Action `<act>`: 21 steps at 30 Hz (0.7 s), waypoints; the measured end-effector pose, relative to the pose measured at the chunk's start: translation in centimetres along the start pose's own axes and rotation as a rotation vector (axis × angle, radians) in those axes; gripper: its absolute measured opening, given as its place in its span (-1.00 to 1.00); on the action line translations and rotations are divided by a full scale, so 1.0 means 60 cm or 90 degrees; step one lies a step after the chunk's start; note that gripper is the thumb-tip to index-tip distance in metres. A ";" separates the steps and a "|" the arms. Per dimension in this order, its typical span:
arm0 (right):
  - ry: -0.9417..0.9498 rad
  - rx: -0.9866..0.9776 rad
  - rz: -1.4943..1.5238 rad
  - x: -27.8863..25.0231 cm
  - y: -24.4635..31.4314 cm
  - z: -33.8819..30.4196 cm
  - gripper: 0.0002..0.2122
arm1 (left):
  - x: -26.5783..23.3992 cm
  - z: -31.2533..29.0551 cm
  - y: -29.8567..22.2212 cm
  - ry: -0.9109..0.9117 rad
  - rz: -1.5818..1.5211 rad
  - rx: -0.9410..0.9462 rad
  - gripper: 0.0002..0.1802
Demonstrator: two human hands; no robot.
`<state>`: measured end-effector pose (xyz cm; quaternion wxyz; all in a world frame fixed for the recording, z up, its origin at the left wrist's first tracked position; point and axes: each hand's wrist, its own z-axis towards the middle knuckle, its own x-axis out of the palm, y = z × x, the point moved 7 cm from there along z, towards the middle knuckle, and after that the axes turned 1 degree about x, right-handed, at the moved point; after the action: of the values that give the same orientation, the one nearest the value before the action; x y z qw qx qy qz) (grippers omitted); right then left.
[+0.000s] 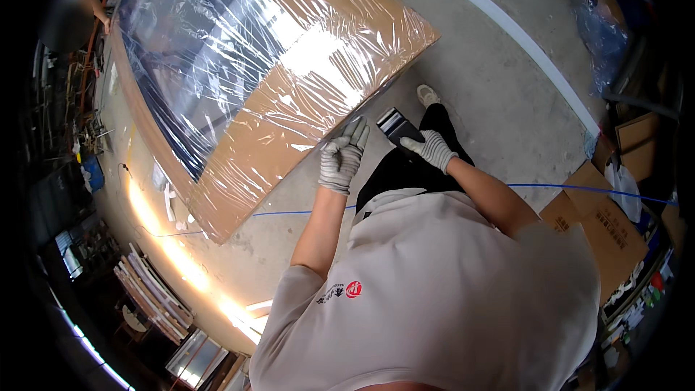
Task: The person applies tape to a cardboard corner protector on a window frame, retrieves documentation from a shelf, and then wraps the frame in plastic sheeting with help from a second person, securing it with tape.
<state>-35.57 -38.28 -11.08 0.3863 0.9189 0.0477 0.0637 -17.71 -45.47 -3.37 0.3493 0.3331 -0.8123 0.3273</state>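
Note:
A large flat package point(275, 108) of brown cardboard and a dark panel lies in front of me, wrapped in shiny clear film. My left hand point(343, 161), in a grey-striped glove, is at its near edge, fingers stretched out. Whether the fingertips touch the film I cannot tell. My right hand point(433, 150), gloved alike, is closed round a black hand-held tool with a silvery end point(398, 127); its exact kind is unclear. The tool is held just right of the package edge, apart from the film.
Another person's hand point(106, 24) is at the package's far left side. A blue hose point(557, 187) crosses the concrete floor behind my legs. Opened cardboard boxes point(604, 235) lie at the right. Stacked strips point(152, 293) stand at the lower left.

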 end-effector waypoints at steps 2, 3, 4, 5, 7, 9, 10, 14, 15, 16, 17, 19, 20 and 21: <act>-0.041 -0.025 -0.064 0.000 -0.007 0.029 -0.65 | -0.025 -0.006 0.005 -0.032 0.021 0.001 -0.44; 0.010 -0.017 0.004 0.018 -0.021 0.109 -0.61 | -0.018 -0.009 0.015 -0.074 -0.039 -0.050 -0.49; -0.036 0.073 -0.066 0.022 0.046 0.104 -0.57 | -0.021 -0.017 0.028 -0.124 -0.121 -0.089 -0.54; -0.036 0.012 -0.224 0.023 0.081 0.146 -0.57 | 0.003 -0.015 0.038 -0.146 -0.132 -0.085 -0.54; -0.117 -0.250 -0.613 0.053 0.230 0.131 -0.64 | 0.002 0.010 0.045 -0.117 -0.205 -0.066 -0.52; -0.136 -0.204 -0.757 0.043 0.237 0.140 -0.67 | 0.017 0.045 0.050 -0.069 -0.237 -0.045 -0.43; -0.073 -0.103 -0.851 0.036 0.216 0.137 -0.66 | 0.022 0.051 0.058 -0.058 -0.239 -0.051 -0.43; -0.101 0.051 -0.746 -0.072 0.172 0.100 -0.54 | 0.052 0.080 0.045 -0.077 -0.313 0.005 -0.38; -0.132 0.070 -0.713 -0.115 0.156 0.083 -0.50 | 0.039 0.095 0.037 -0.041 -0.325 0.036 -0.40; -0.099 0.142 -0.732 -0.156 0.134 0.077 -0.48 | 0.016 0.111 0.028 -0.008 -0.340 0.071 -0.42; -0.107 0.177 -0.740 -0.203 0.114 0.069 -0.48 | -0.004 0.119 0.023 -0.020 -0.423 0.055 -0.44; -0.135 0.230 -0.731 -0.288 0.088 0.064 -0.46 | -0.036 0.124 0.010 -0.048 -0.530 0.054 -0.46; -0.157 0.247 -0.712 -0.329 0.081 0.070 -0.46 | -0.039 0.119 0.006 -0.062 -0.523 0.072 -0.45; -0.158 0.238 -0.711 -0.367 0.072 0.088 -0.46 | -0.036 0.109 0.001 -0.075 -0.493 0.094 -0.45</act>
<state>-56.32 -48.03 -13.42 0.1955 0.8077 0.4884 -0.2663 -18.90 -49.77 -8.65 0.3750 0.6571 -0.6194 0.2096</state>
